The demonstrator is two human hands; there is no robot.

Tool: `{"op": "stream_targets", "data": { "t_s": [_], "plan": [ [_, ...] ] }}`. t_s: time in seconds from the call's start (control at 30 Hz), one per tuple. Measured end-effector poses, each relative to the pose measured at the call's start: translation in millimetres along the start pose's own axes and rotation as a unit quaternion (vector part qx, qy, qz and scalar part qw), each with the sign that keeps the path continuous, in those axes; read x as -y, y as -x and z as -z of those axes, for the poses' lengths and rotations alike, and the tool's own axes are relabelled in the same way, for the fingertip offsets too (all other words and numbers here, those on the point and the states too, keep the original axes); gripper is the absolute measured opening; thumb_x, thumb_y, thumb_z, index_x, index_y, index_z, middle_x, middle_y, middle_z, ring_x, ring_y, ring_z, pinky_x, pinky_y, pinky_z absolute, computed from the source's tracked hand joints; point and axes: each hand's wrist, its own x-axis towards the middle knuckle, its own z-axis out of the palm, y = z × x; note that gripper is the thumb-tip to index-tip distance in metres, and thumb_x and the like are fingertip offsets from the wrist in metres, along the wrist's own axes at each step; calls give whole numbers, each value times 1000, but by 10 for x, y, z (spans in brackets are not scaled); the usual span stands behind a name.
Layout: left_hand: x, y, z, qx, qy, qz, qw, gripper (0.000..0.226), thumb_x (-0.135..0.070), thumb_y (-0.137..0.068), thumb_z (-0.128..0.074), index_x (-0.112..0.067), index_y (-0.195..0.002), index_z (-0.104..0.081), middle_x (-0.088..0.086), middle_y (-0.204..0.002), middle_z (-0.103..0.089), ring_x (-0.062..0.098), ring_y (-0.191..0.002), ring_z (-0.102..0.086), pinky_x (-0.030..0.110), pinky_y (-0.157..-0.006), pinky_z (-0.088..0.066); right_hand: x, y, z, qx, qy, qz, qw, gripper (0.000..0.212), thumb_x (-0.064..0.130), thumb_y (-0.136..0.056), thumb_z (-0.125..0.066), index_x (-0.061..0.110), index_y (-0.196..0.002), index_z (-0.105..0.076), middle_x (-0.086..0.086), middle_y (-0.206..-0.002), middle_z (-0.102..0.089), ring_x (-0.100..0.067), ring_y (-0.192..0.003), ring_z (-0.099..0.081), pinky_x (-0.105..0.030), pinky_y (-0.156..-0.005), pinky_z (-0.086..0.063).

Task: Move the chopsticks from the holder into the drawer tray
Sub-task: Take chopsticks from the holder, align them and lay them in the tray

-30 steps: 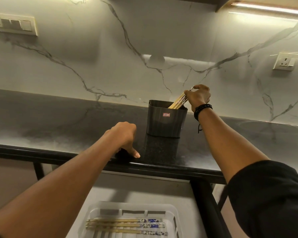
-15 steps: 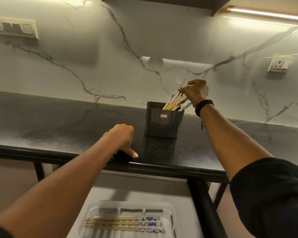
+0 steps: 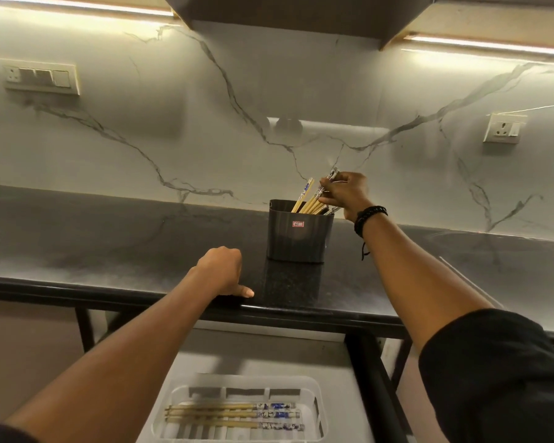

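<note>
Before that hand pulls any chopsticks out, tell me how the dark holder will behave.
The holder looks thin-walled, so probably light. It stands free on the glossy counter, with the left hand not bracing it, so it may slide or tip as the right hand tugs the leaning chopsticks.

I see a dark grey holder (image 3: pixel 298 233) with a small red label (image 3: pixel 298 223). Chopsticks (image 3: pixel 307 199): pale wood, blue-and-white patterned tops. Countertop (image 3: pixel 141 251) black, speckled. Wall (image 3: pixel 237 123) white marble, grey veins. Tray (image 3: pixel 315 407) translucent white. Bracelet (image 3: pixel 368 215) of black beads.
</note>
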Motion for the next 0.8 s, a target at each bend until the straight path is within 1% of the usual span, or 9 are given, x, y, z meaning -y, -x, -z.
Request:
{"op": "stream_targets", "data": {
  "t_s": [0.2,0.27,0.33,0.37,0.43,0.5,0.6,0.67,0.8],
  "plan": [
    [31,113,-74,-30,34,-7,999,46,-53,-82,-68,-7,-86,-73,4,-78,-69,13,-70,-59,24,-64,-46,149,75,265,-64,-99,18,993,11,10,-86,-74,4,-94,-70,-17,-99,-72,-24,-85,-74,-34,-74,-63],
    [62,126,-84,-71,116,-8,991,48,-52,-84,-66,-5,-82,-73,6,-72,-68,16,-65,-60,27,-64,-51,210,118,369,-56,-140,18,988,16,11,-87,-73,1,-99,-69,-16,-100,-71,-25,-88,-74,-35,-77,-62],
    [44,147,-40,-158,251,-6,955,47,-50,-89,-59,-5,-82,-70,9,-71,-67,22,-65,-63,36,-73,-57,265,181,456,-31,-163,20,986,16,10,-88,-71,0,-101,-67,-15,-99,-69,-26,-92,-73,-36,-81,-62],
    [23,147,9,-222,283,-7,933,46,-51,-92,-55,-7,-86,-68,9,-76,-68,23,-70,-64,42,-78,-56,286,211,484,-23,-172,22,985,16,10,-89,-70,0,-101,-66,-15,-98,-68,-27,-93,-72,-36,-82,-61],
    [-71,145,158,-325,276,-8,905,45,-50,-95,-49,-11,-109,-64,9,-103,-69,25,-94,-65,46,-89,-52,315,264,521,-11,-202,34,979,15,8,-90,-69,0,-101,-66,-14,-96,-68,-27,-91,-72,-36,-83,-61],
    [-199,122,339,-360,275,-27,891,50,-50,-96,-46,-12,-129,-53,10,-127,-60,28,-116,-57,44,-96,-46,322,276,550,9,-243,41,969,15,8,-90,-69,0,-101,-66,-13,-93,-69,-26,-89,-72,-36,-84,-60],
    [-376,73,536,-351,258,-71,897,53,-47,-98,-44,-13,-139,-45,9,-141,-50,27,-129,-47,44,-102,-39,313,290,565,78,-252,24,964,18,10,-90,-68,-1,-104,-65,-14,-97,-71,-25,-89,-74,-35,-83,-61],
    [-453,30,588,-330,235,-85,910,51,-44,-99,-42,-12,-140,-45,8,-141,-51,26,-129,-48,42,-101,-41,299,330,514,130,-217,11,967,17,9,-91,-66,-2,-103,-64,-17,-101,-70,-25,-89,-74,-32,-79,-61],
    [-530,-48,498,-196,290,-139,926,36,-33,-102,-44,-6,-124,-54,6,-95,-62,20,-84,-62,23,-65,-46,234,386,347,175,-174,-7,969,12,8,-93,-63,0,-102,-65,-19,-105,-70,-26,-90,-73,-28,-73,-62]
  ]
}}
